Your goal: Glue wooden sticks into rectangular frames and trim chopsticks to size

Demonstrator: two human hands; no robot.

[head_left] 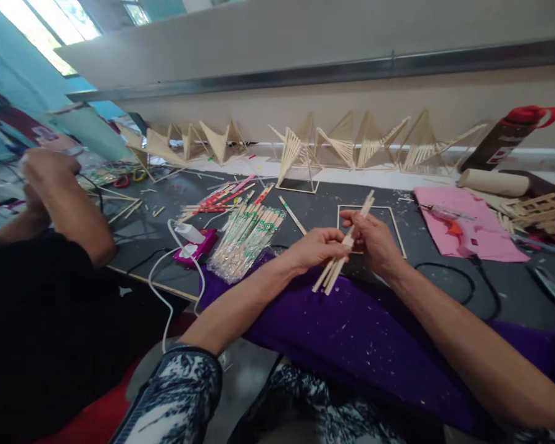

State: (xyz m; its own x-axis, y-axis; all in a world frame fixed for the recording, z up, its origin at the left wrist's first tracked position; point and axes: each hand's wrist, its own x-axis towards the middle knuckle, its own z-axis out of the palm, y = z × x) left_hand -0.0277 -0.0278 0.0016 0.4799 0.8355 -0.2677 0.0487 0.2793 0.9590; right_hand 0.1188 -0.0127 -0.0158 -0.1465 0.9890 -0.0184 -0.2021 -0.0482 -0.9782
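My left hand (pixel 315 248) and my right hand (pixel 374 237) both grip a small bundle of wooden sticks (pixel 329 276), held slanted above a purple cloth (pixel 351 333) on my lap. The sticks run from lower left up to the right, past my right fingers. Just behind my hands a square frame of sticks (pixel 394 223) lies flat on the dark table (pixel 444 271). A pile of wrapped chopsticks (pixel 247 237) lies to the left of my left hand.
Another person in black sits at the left, hands (pixel 46 169) raised over the table. Finished stick sculptures (pixel 300 151) line the wall. A pink sheet with a glue gun (pixel 448 222), a dark bottle with red cap (pixel 509 135), a white charger cable (pixel 176 271) and black cords lie around.
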